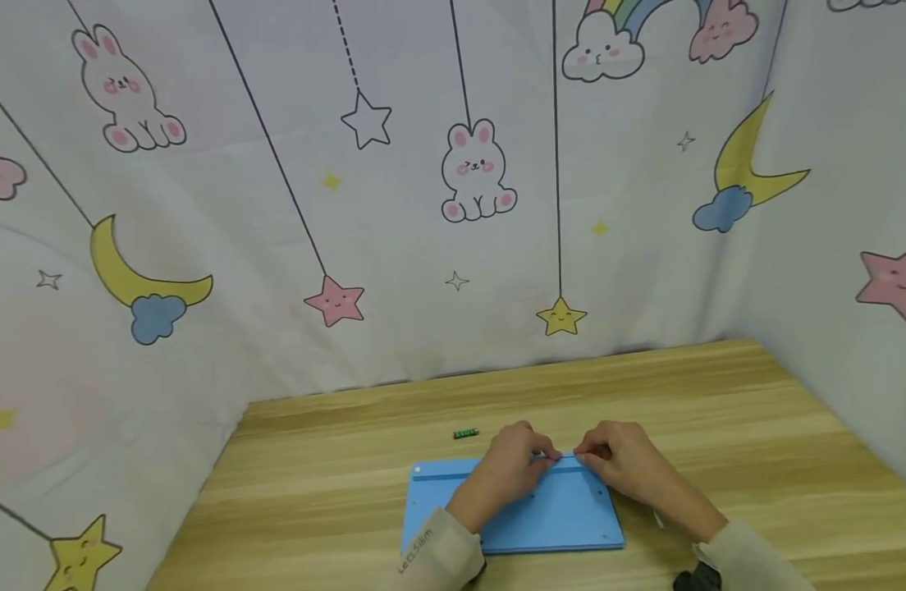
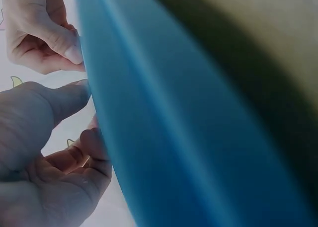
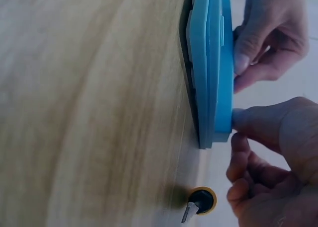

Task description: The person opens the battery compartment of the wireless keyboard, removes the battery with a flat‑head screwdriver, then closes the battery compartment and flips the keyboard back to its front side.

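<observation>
A blue flat device (image 1: 549,517) lies on the table, with a raised ridge along its far edge and small dark holes in its face. At that ridge the left hand (image 1: 506,466) has its thumb and index fingertips on the edge. Close beside it, the right hand (image 1: 630,461) pinches at the same ridge with thumb and curled fingers. Both hands' fingertips meet the blue edge (image 2: 99,88) in the left wrist view. The right wrist view shows the device's layered side (image 3: 213,63). Whatever small part lies between the fingertips is hidden.
A small green battery (image 1: 465,433) lies beyond the device. A screwdriver (image 3: 201,201) with a black and yellow handle end is near the right hand in the right wrist view. Printed cloth walls (image 1: 423,328) stand behind the wooden table (image 1: 313,460).
</observation>
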